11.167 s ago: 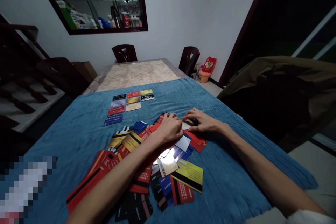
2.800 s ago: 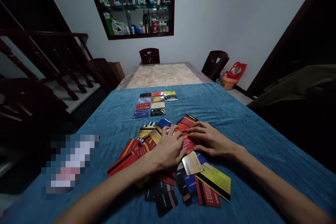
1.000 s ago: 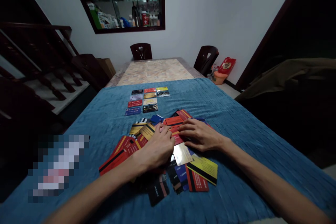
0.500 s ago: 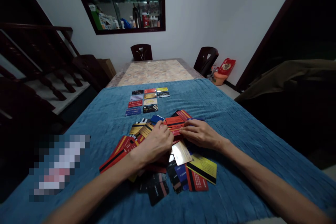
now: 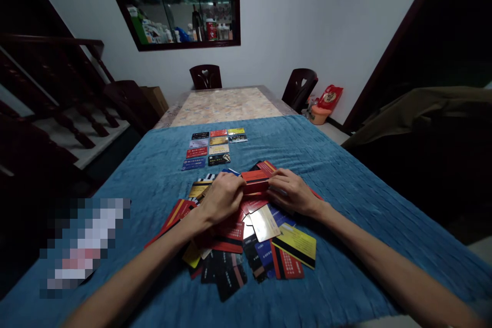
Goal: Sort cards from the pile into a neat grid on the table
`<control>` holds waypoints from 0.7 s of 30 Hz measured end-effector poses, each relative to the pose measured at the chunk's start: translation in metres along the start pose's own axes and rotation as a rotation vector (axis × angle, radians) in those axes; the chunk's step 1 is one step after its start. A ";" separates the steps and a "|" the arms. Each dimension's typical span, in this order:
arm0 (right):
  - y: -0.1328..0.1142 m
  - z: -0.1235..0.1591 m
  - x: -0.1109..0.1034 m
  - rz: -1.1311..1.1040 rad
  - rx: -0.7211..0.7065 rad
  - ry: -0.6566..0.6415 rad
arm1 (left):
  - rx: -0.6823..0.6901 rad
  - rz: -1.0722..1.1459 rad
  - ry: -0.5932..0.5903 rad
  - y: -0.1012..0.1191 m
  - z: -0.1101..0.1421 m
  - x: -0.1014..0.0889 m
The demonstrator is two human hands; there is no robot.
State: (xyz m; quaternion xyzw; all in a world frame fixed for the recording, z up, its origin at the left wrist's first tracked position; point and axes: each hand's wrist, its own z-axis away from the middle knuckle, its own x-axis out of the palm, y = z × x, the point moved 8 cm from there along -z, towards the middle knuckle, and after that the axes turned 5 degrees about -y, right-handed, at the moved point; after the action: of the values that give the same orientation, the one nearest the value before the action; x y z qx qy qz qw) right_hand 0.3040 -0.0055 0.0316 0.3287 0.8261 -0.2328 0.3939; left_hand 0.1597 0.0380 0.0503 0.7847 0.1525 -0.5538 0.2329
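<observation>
Head view, and here's a red card [image 5: 256,187] pinched at opposite ends by left hand [image 5: 223,192] and right hand [image 5: 291,190], likely for steadiness over the jumbled pile [image 5: 229,236]; beyond, spaced rows [image 5: 219,148] keep faces readable.

The blanket [image 5: 330,189] is coloured blue, and the desk [image 5: 230,102] is mottled in beige and bordered in greyish brown. The yellow card [image 5: 295,245] is crossed by a black stripe, the red card [image 5: 292,265] is marked with a black stripe and pale print, and the black card [image 5: 229,279] is banded in dull pink. The blue card [image 5: 193,164] is printed with pale lettering. The bag [image 5: 331,97] is coloured red, the bucket [image 5: 320,114] orange.
</observation>
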 end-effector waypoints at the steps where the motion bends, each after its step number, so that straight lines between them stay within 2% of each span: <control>1: 0.001 0.000 0.001 -0.009 0.013 -0.006 | -0.008 0.017 0.010 -0.002 0.000 0.000; 8: 0.006 0.001 0.004 -0.080 0.053 -0.002 | -0.021 0.058 0.059 -0.005 0.000 -0.004; 15: 0.008 -0.002 -0.014 -0.260 0.156 0.167 | -0.031 0.080 0.069 -0.006 -0.001 -0.007; 21: 0.016 -0.002 -0.022 -0.286 0.261 0.258 | -0.035 0.115 0.066 -0.003 -0.001 -0.009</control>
State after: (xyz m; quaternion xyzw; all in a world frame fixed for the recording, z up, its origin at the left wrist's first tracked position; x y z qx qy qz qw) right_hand 0.3248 -0.0008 0.0482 0.2835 0.8707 -0.3474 0.2020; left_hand 0.1563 0.0418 0.0583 0.8059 0.1243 -0.5106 0.2728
